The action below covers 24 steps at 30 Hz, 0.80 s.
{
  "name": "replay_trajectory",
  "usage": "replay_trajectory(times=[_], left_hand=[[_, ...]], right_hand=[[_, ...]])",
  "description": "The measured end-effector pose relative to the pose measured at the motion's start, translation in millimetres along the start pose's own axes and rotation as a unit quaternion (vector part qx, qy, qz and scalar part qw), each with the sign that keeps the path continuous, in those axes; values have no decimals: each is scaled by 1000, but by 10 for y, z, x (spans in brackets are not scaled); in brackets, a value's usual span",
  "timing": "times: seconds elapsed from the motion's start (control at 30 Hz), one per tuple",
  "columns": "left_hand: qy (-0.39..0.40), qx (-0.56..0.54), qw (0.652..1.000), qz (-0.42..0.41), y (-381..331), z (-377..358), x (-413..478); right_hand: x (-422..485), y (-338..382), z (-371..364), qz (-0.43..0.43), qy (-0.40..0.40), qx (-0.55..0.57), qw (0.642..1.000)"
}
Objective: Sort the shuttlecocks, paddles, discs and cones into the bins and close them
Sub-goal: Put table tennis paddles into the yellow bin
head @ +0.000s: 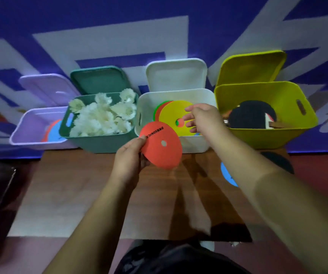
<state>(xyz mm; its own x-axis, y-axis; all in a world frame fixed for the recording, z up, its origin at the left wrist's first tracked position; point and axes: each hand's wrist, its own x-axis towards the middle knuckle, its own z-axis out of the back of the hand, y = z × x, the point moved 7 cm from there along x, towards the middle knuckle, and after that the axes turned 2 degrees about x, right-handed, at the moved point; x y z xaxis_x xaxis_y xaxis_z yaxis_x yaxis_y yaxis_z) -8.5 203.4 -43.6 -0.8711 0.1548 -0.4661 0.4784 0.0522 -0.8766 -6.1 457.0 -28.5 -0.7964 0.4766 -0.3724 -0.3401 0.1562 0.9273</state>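
The lilac plastic bin (36, 143) holds blue and orange pieces. The green plastic bin (104, 143) holds white feather shuttlecocks (98, 119), the white plastic bin (190, 144) a yellow flat disc (171, 115) on orange and green ones, and the yellow-green plastic bin (258, 137) black paddles (248, 117). The left hand (127, 161) pinches an orange flat disc (165, 157) by its edge at the white bin's front rim. The right hand (204, 117) hangs over the yellow disc, its fingers (190, 124) loosely spread.

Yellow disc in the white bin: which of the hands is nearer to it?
Right. The right hand is over the yellow disc, fingers spread; the left hand is in front of the white bin, pinching an orange disc.
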Motion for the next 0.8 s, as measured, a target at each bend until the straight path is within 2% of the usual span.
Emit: replay_trajectory(times=[0.23, 0.4, 0.63, 0.73, 0.8], left_hand=[[-105, -33, 994, -19, -418, 1561, 77], [-169, -69, 982, -39, -772, 2580, 317], [-238, -119, 960, -90, -1424, 3636, 1070], [-259, -51, 959, -100, -1513, 3881, 1460], [-272, 16, 960, -60, -1310, 4050, 1708]], right_hand=[[-80, 73, -1550, 13, 59, -3, 998], [-47, 8, -2347, 9, 92, -35, 995], [46, 16, -2785, 9, 75, -72, 995], [84, 17, -2855, 7, 61, -73, 995], [97, -1, -2884, 6, 51, -78, 996]])
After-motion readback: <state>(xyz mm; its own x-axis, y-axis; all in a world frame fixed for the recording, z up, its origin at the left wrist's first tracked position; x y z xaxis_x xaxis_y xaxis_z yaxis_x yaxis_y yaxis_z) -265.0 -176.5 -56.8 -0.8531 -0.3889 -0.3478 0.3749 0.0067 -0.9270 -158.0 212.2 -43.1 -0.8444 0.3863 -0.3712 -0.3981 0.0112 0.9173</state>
